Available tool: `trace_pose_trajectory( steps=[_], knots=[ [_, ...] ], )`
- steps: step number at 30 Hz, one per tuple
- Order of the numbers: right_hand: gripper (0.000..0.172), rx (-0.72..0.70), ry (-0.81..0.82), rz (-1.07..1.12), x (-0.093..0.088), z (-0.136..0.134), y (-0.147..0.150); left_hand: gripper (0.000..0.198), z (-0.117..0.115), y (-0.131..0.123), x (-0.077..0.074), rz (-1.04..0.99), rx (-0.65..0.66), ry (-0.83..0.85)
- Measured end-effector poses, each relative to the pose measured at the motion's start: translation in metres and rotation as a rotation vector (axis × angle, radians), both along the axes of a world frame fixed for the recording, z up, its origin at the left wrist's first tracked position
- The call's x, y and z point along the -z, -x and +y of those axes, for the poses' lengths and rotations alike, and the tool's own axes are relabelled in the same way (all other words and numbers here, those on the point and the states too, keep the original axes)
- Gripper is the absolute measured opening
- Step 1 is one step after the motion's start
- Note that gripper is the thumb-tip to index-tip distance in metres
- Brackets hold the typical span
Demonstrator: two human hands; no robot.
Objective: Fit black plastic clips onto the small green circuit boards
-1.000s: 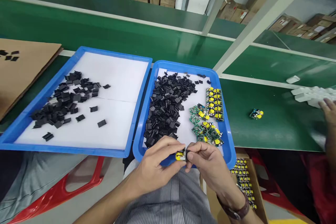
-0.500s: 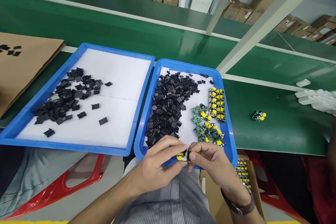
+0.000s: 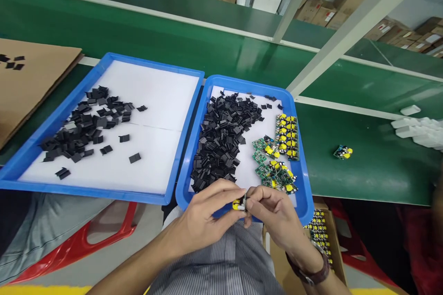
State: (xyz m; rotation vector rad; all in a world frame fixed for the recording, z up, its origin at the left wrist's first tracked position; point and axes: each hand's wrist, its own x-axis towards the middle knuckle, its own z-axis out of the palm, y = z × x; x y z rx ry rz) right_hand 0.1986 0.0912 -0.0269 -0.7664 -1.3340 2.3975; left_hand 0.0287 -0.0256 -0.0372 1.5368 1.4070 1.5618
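Between my two hands is a small circuit board [image 3: 238,204] with a yellow component on it, held over the near edge of the right blue tray [image 3: 304,184]. My left hand [image 3: 211,216] pinches it between thumb and fingers from the left. My right hand [image 3: 273,209] has its fingertips closed on the board's right side; whether a black piece is in them is hidden. Black folded plastic pieces [image 3: 221,138] lie heaped in the tray's left part. On its right lie a stack of circuit boards [image 3: 277,175] and neat rows of boards [image 3: 287,136].
The left blue tray [image 3: 138,197] holds more black pieces [image 3: 83,129]. Cardboard [image 3: 38,83] lies at far left. A single board [image 3: 343,152] and white plastic parts [image 3: 420,131] are on the green bench at right. Beside my right forearm stands a box of boards [image 3: 321,235]. People sit on both sides.
My right fingers have drawn slightly left, closer against the board. The dark part that showed at my right fingertips is now mostly covered. The view has shifted a little.
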Motion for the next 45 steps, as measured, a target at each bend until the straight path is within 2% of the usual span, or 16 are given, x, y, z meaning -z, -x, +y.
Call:
trace_pose_trajectory(
  steps=[5, 8, 15, 21, 23, 25, 27, 29, 31, 33, 36, 39, 41, 45],
  knots=[
    [0.013, -0.066, 0.138, 0.066, 0.001, 0.001, -0.005, 0.045, 0.002, 0.007, -0.006, -0.117, 0.069, 0.011],
    [0.022, -0.018, 0.190, 0.061, 0.003, 0.000, -0.005, 0.048, 0.001, 0.008, -0.005, -0.137, 0.099, 0.002],
    [0.033, -0.029, 0.205, 0.057, 0.004, -0.006, 0.004, 0.048, 0.003, 0.007, -0.003, -0.168, 0.153, -0.070],
    [0.036, -0.055, 0.156, 0.051, 0.002, -0.005, 0.008, 0.042, 0.001, 0.010, -0.008, -0.121, 0.147, -0.023],
    [0.036, -0.033, 0.103, 0.076, 0.001, -0.006, 0.008, 0.042, 0.001, 0.007, -0.009, -0.079, 0.099, -0.009],
    [0.043, 0.015, -0.031, 0.081, 0.000, -0.008, 0.007, 0.042, 0.004, 0.001, -0.010, 0.025, -0.008, -0.012],
    [0.051, 0.079, -0.249, 0.044, -0.002, -0.009, 0.004, 0.041, 0.010, -0.008, -0.012, 0.160, -0.095, -0.037],
    [0.047, 0.161, -0.478, -0.019, -0.004, -0.003, -0.004, 0.043, 0.018, -0.016, -0.014, 0.278, -0.114, -0.041],
    [0.035, 0.288, -0.643, -0.119, -0.004, 0.016, -0.020, 0.048, 0.026, -0.021, -0.016, 0.382, -0.097, 0.003],
    [0.032, 0.472, -0.761, -0.280, 0.000, 0.049, -0.044, 0.052, 0.033, -0.020, -0.014, 0.497, -0.064, 0.047],
    [0.037, 0.721, -0.947, -0.552, 0.017, 0.111, -0.086, 0.038, 0.042, -0.015, -0.006, 0.694, 0.004, 0.037],
    [0.048, 0.770, -0.985, -0.645, 0.040, 0.166, -0.118, 0.029, 0.052, -0.017, 0.001, 0.876, 0.027, 0.024],
    [0.050, 0.778, -1.021, -0.693, 0.051, 0.193, -0.130, 0.030, 0.059, -0.021, 0.001, 0.965, 0.035, 0.054],
    [0.053, 0.834, -1.103, -0.763, 0.055, 0.226, -0.140, 0.035, 0.070, -0.024, -0.011, 1.040, 0.053, 0.173]
  ],
)
